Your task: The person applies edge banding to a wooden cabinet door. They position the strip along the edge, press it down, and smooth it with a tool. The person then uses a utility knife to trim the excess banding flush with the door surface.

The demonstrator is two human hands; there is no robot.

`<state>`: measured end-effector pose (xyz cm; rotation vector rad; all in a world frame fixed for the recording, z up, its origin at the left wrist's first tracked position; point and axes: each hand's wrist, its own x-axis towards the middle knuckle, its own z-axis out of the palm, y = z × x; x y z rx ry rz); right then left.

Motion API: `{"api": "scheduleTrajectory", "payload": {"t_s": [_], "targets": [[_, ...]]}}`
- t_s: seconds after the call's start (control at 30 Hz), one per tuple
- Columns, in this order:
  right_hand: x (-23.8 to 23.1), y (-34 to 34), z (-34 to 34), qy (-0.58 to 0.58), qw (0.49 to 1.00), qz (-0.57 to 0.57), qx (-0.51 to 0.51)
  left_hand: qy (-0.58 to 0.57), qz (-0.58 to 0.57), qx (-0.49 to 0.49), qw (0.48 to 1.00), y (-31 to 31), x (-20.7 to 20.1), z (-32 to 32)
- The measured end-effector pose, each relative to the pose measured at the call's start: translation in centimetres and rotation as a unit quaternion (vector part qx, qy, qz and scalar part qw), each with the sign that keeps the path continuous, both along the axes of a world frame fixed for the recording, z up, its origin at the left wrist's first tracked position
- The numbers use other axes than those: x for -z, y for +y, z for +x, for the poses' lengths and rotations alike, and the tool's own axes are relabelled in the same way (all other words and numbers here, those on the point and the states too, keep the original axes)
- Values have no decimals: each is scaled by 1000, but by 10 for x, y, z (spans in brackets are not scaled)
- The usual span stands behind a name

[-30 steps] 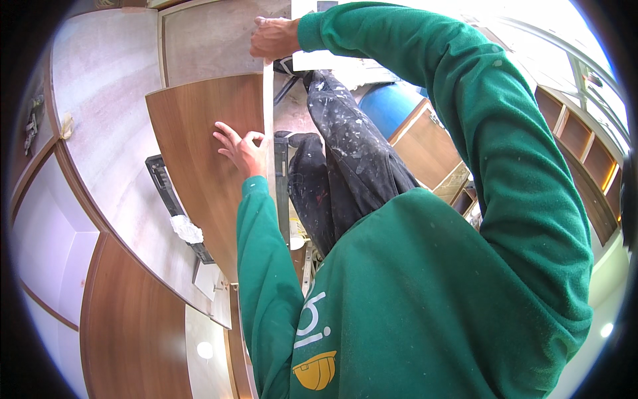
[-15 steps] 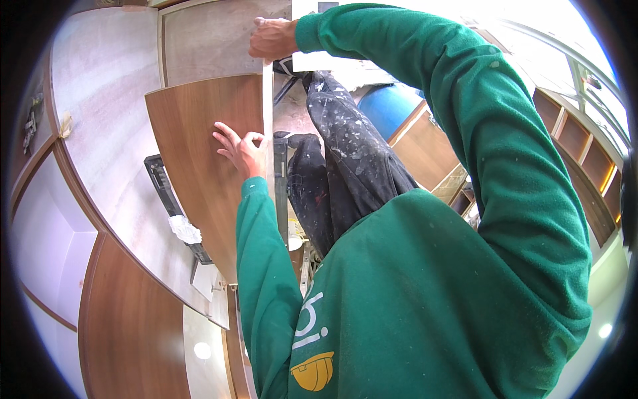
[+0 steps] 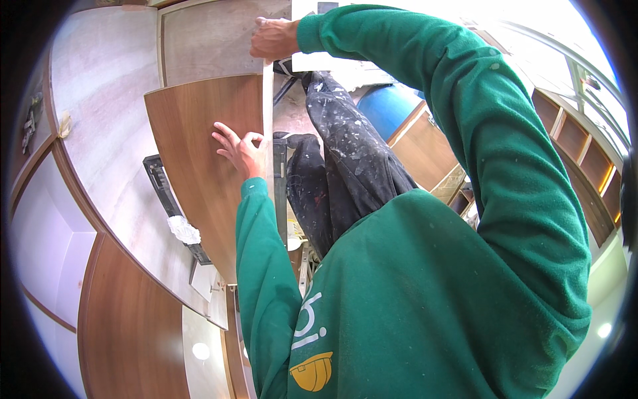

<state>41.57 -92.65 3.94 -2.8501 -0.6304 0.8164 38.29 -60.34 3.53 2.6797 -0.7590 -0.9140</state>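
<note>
A brown wood-grain panel [image 3: 199, 126] with a pale front edge [image 3: 268, 100] lies before me, on the left. My left hand [image 3: 242, 151] rests on its top close to that edge. Several of its fingers are stretched out and spread, while the index finger and thumb curl near the edge. My right hand [image 3: 276, 38] is closed at the panel's far corner, by the end of the pale edge. Whatever its fingers hold, if anything, is hidden. Both arms wear green sleeves.
Under the panel sticks out a black rail-like support [image 3: 169, 193] with a white crumpled wad [image 3: 183, 229] on it. A blue rounded container [image 3: 389, 110] and a brown board [image 3: 425, 146] stand to the right beyond my paint-spattered trousers [image 3: 345, 120]. Brown shelving [image 3: 575, 136] is at far right.
</note>
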Motion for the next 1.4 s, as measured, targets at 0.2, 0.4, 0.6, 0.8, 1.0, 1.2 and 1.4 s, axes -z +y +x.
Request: {"api": "scheduleTrajectory", "payload": {"t_s": [0.2,0.4,0.6,0.8,1.0,1.2,1.4], "targets": [[-6,0,1,12,1000,-9,6,-3,8,4,1000,-2,-1,0],[-5,2,1,15,1000,-20,3,-1,18,6,1000,-6,-8,1],[-2,1,0,5,1000,-18,2,3,-8,-1,1000,-1,-2,0],[4,-1,-3,-33,999,4,-5,-9,-4,-14,1000,-8,-5,-3],[-8,3,1,-4,1000,8,10,-25,12,-32,999,-15,-8,-7],[-4,2,-1,-41,999,29,17,-34,6,-33,999,-16,-6,-7],[5,2,-2,-47,998,20,21,-41,14,-39,998,-21,-9,-9]]}}
